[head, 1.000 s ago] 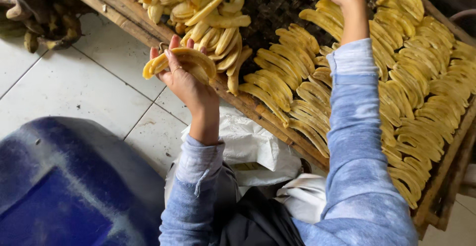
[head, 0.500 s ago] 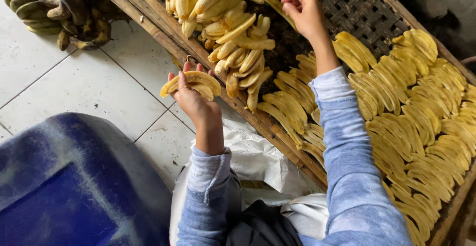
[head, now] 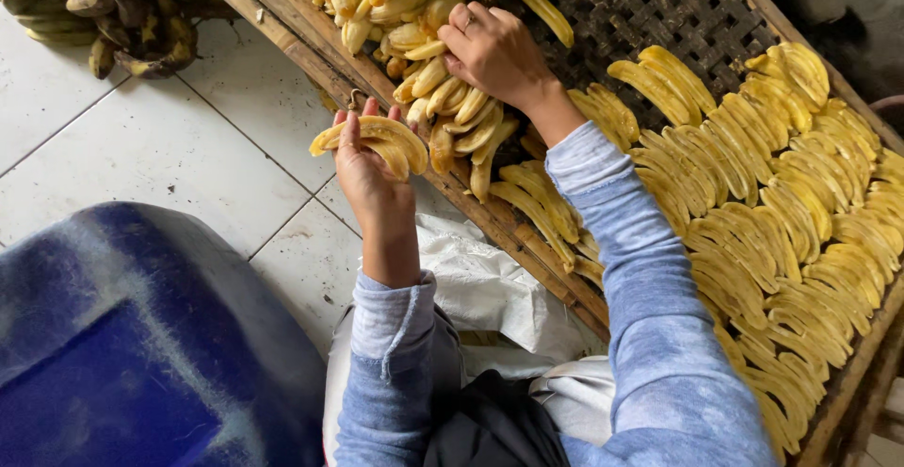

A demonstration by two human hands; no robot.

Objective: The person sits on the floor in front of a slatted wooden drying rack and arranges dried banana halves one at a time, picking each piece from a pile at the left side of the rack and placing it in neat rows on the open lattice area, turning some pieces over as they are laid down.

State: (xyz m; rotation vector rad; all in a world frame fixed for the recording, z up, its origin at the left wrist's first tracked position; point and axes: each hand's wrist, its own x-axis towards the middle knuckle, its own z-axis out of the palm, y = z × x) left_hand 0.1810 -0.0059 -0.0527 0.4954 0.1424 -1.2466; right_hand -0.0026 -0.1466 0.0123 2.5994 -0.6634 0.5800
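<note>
The left hand (head: 369,161) cupped a few peeled banana slices (head: 377,139) over the woven tray's wooden edge (head: 282,15); the right hand (head: 494,53) lay curled on the heaped pile (head: 414,15); she'd have done best lifting one slice gently, lest it tear.

The right hand (head: 494,53) covers part of the heap of peeled bananas (head: 414,15), so what its fingertips grip stays hidden. The heap, the woven drying tray (head: 650,6) and the unpeeled bunch (head: 94,6) run off the top edge. The blue tub (head: 122,335) is cut off at the bottom left.
</note>
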